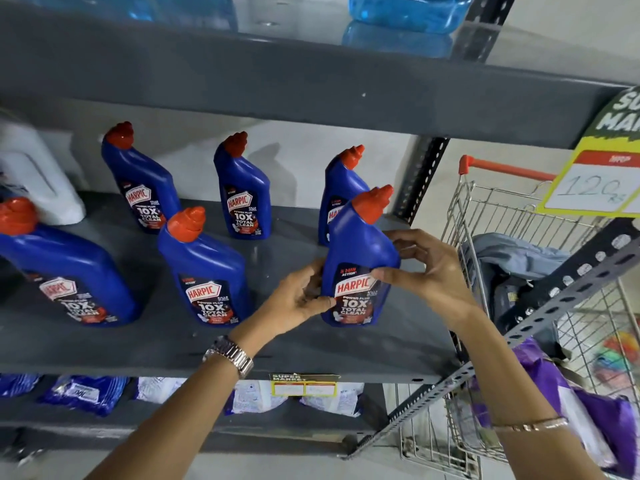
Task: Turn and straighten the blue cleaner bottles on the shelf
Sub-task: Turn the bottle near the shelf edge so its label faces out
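On the grey metal shelf [104,348], seen from the head camera, stand six blue cleaner bottles with red angled caps: three in a back row, three in front. All are glossy plastic, flat-sided with a bent neck, and those whose labels show carry a dark "Harpic" label facing outward. The front right bottle [360,268] sits upright near the shelf's right end, just ahead of the back right bottle [341,188], which it partly hides. Both hands grasp this front right bottle: the left hand [298,299] has its fingers curled against the lower left edge, and the right hand [426,268] pinches the right side, thumb on the label and fingers behind. A metal-link watch [230,355] circles the left wrist; a thin bangle [530,425] circles the right. A white jug [34,174] stands at the far left. Beside the shelf waits one wire trolley [502,216] with an orange handle, and a yellow price card [595,181] hangs at right.
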`<state>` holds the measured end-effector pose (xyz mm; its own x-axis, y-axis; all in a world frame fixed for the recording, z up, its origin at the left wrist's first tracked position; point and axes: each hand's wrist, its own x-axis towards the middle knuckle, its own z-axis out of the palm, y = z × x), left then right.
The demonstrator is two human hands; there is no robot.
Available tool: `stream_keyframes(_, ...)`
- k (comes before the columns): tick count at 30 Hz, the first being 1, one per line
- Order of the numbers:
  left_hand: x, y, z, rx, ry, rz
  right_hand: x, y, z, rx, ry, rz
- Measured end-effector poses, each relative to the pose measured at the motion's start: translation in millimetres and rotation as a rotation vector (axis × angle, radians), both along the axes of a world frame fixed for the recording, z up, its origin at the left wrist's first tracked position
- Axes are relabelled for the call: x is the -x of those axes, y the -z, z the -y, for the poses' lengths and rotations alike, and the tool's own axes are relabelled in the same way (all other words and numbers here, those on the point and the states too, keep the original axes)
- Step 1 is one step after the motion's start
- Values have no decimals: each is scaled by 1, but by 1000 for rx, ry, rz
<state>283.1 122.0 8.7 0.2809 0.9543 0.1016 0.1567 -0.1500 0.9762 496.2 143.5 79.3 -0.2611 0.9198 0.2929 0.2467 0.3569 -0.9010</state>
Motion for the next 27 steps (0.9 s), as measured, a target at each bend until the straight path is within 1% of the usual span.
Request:
stream_keyframes(8, -5, 23, 3, 77, 15, -20, -5, 34, 2, 82, 41, 8)
stream_keyframes(12, -5, 30, 8, 73, -7, 23, -1, 42, 7, 54, 57, 19)
stream_keyframes(14, -5, 32, 11, 78, -26, 42, 0, 47, 10, 69, 55, -7)
stream_keyframes(17, -5, 35, 19, 79, -85, 79, -3, 65, 20, 213, 51, -132)
stream_keyframes(20, -4, 42, 29, 64, -139, 110, -6, 94, 30, 305, 52, -122)
stream_keyframes(23, -6, 45, 37, 51, -178, 137, -3, 115, 34, 298, 95, -120)
stream_keyframes(27, -12, 46, 42, 13, -245, 163, 5, 117, 35, 264, 126, -137)
